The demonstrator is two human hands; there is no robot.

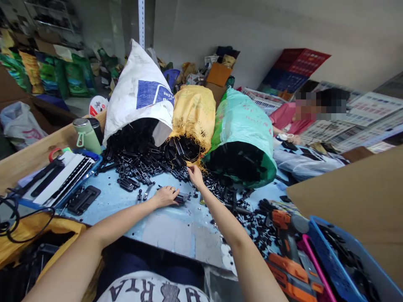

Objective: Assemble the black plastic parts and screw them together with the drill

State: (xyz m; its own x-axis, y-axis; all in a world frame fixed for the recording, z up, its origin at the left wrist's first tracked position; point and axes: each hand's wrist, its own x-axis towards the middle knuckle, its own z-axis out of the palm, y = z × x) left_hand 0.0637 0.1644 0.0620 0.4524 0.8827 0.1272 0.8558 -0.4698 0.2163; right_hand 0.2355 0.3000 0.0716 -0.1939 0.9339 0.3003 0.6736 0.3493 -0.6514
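Note:
My left hand (pixel 166 196) rests low over the blue tabletop, its fingers curled over a dark plastic part (pixel 181 198) lying there. My right hand (pixel 195 176) is stretched forward to the mouth of the yellow woven sack (pixel 193 109), fingers closed together; what is between them is too small to make out. Black plastic parts (pixel 138 170) spill in a heap from the white sack (pixel 138 88) and the yellow one. Small black pieces (pixel 220 188) lie scattered beside my right forearm. Left of my left hand are a few loose black parts (pixel 146 192).
A green sack (pixel 247 121) with dark contents lies open at right. An orange cordless drill (pixel 283 235) stands near a blue basket (pixel 340 260). On the left are a tray of strips (pixel 63 178) and a green flask (pixel 86 134). A co-worker (pixel 292 115) sits beyond.

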